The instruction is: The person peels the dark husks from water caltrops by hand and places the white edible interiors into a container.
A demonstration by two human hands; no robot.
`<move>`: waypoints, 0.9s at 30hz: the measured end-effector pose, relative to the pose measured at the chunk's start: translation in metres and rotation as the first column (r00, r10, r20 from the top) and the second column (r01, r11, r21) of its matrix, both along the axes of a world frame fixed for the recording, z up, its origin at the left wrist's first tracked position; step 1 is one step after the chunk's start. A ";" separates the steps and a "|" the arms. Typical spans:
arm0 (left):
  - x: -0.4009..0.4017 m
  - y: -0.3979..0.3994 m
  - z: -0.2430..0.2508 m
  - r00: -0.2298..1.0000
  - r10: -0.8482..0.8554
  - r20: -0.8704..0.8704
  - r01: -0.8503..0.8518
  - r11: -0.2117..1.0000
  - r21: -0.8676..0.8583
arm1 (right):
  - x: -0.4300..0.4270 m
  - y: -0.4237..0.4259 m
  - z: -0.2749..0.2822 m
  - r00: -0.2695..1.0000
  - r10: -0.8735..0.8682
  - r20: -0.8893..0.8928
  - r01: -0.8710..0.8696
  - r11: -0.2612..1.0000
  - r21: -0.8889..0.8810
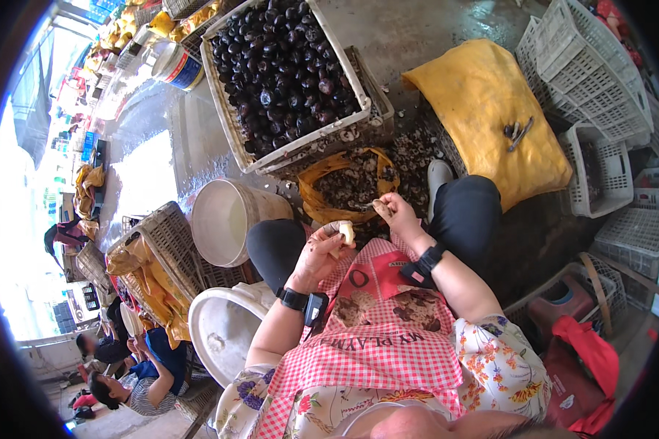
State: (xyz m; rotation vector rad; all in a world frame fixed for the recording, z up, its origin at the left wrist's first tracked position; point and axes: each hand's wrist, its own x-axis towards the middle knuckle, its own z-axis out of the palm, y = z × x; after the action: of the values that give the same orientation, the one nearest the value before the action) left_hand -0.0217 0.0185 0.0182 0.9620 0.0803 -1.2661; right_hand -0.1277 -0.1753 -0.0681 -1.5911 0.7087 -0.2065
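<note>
My left hand (317, 257) grips a peeled, cream-white water chestnut (346, 233) between thumb and fingers. To its right, my right hand (401, 218) is closed around a small metal hand tool (362, 205), perhaps a peeler; the fingers cover its handle. Both hands are above my lap, a short gap between them. Just beyond them, an open yellow bag (321, 211) holds dark and pale peelings (346, 184). Further out, a white plastic tray (303, 141) is heaped with dark, unpeeled water chestnuts (285, 71).
A white bucket (266, 207) of cloudy liquid stands at my left knee, a large white tub (219, 340) nearer me. On the right, a yellow sack (478, 104) bears a small tool (521, 134), near stacked white crates (582, 71). Another person (148, 378) sits at lower left.
</note>
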 end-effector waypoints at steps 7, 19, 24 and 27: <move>0.005 -0.003 -0.009 0.999 -0.044 0.002 0.044 0.996 -0.072 | 0.000 0.021 -0.001 0.980 0.125 0.158 -0.132 0.990 0.039; 0.031 -0.015 0.011 0.999 -0.051 -0.009 0.050 0.994 -0.099 | 0.004 0.007 -0.016 0.992 -0.118 0.046 0.091 0.916 0.392; 0.099 -0.037 0.013 1.000 -0.003 -0.025 0.000 0.993 -0.114 | 0.007 0.007 -0.019 0.994 -0.105 -0.038 0.109 0.844 0.525; 0.162 -0.072 0.031 0.958 0.038 0.283 -0.044 0.999 0.014 | 0.003 0.003 -0.037 0.987 -0.147 -0.057 0.152 0.789 0.595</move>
State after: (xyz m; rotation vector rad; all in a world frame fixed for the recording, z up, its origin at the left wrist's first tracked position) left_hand 0.1399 -0.0534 0.0489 1.1444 -0.1101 -1.0798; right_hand -0.1248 -0.1721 -0.1049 -0.9261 0.8105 -0.0762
